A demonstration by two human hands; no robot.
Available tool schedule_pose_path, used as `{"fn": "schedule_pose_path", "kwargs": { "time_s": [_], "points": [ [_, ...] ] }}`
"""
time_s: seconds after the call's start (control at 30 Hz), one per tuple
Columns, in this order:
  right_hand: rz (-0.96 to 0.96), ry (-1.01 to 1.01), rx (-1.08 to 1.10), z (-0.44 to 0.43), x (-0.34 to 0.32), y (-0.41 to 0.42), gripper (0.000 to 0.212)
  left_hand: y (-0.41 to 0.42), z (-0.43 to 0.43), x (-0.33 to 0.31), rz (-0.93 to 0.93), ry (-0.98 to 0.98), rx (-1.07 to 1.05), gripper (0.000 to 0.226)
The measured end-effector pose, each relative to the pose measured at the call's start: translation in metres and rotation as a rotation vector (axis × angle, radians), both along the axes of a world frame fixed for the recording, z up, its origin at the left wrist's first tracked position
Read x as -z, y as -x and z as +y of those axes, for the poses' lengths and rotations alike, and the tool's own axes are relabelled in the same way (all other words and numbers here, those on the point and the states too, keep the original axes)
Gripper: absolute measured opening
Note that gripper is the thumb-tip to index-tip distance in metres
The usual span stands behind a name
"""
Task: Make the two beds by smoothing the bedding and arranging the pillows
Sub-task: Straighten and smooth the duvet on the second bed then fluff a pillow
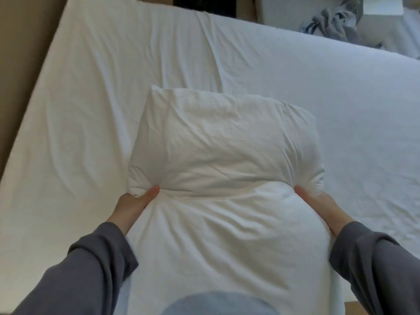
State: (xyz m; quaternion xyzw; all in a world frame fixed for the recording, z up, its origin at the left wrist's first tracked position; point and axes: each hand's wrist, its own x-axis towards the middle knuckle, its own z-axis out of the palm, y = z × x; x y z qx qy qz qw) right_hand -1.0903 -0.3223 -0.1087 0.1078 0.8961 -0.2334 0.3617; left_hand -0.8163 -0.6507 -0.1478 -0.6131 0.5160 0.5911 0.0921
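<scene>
We grip the pillow [225,169] with our left hand [134,203] and right hand [322,208], each pinching a side midway along it, its long axis pointing away from us over the bed [91,87].

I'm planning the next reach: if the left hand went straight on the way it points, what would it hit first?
The pillow itself: the left hand grips its side, thumb dug in, aimed into the filling. Beyond that lies the bed sheet, though depth is unclear.

free: sheet [95,92] left and beyond pillow [222,137] | obstacle: pillow mid-bed | grey clothes [336,17] far right
</scene>
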Motion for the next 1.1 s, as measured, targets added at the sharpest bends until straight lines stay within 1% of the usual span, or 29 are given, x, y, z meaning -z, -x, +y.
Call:
{"fn": "schedule_pose_path", "kwargs": {
  "time_s": [0.07, 0.17, 0.33, 0.43, 0.53, 0.57, 0.63, 0.67, 0.7, 0.73, 0.8, 0.87, 0.93, 1.0, 1.03, 1.1],
  "points": [
    [0.009, 0.021, 0.013, -0.024, -0.024, -0.007, 0.066, -0.004, -0.021, -0.027, 0.034, 0.002, -0.004, 0.069],
    [0.016, 0.085, 0.015, -0.074, -0.056, -0.023, 0.057, -0.016, -0.071, -0.071, 0.068, 0.034, 0.007, 0.068],
    [0.034, 0.226, -0.003, -0.18, -0.094, -0.052, 0.049, -0.044, -0.175, -0.135, 0.057, 0.189, 0.005, 0.074],
    [0.049, 0.333, -0.022, -0.246, -0.106, -0.063, 0.046, -0.063, -0.243, -0.149, 0.013, 0.275, 0.031, 0.084],
    [0.063, 0.384, 0.008, -0.309, -0.099, -0.068, 0.062, -0.076, -0.305, -0.148, -0.066, 0.385, 0.018, 0.094],
    [0.043, 0.392, 0.012, -0.329, -0.095, -0.07, 0.068, -0.077, -0.323, -0.143, -0.128, 0.443, 0.004, 0.096],
    [-0.066, 0.408, -0.037, -0.364, -0.081, -0.078, 0.076, -0.074, -0.342, -0.13, -0.303, 0.579, 0.029, 0.093],
    [-0.132, 0.401, -0.102, -0.378, -0.071, -0.086, 0.08, -0.071, -0.343, -0.123, -0.349, 0.624, 0.087, 0.091],
    [-0.172, 0.385, -0.188, -0.389, -0.06, -0.097, 0.084, -0.068, -0.338, -0.113, -0.352, 0.651, 0.176, 0.088],
    [-0.169, 0.367, -0.28, -0.398, -0.046, -0.111, 0.085, -0.066, -0.328, -0.102, -0.334, 0.66, 0.284, 0.086],
    [-0.07, 0.31, -0.453, -0.411, -0.019, -0.139, 0.085, -0.066, -0.301, -0.078, -0.327, 0.663, 0.508, 0.082],
    [0.059, 0.188, -0.561, -0.419, -0.005, -0.156, 0.082, -0.066, -0.28, -0.063, -0.361, 0.697, 0.656, 0.079],
    [0.264, 0.108, -0.725, -0.427, 0.0, -0.158, 0.076, -0.061, -0.274, -0.055, -0.351, 0.823, 0.711, 0.076],
    [0.428, 0.118, -0.89, -0.442, 0.003, -0.158, 0.071, -0.054, -0.279, -0.047, -0.3, 0.979, 0.749, 0.073],
    [0.476, 0.124, -0.951, -0.452, 0.009, -0.159, 0.069, -0.051, -0.283, -0.04, -0.29, 1.027, 0.769, 0.072],
    [0.528, 0.113, -1.012, -0.469, 0.027, -0.168, 0.067, -0.047, -0.292, -0.02, -0.32, 1.054, 0.794, 0.07]
  ]
}}
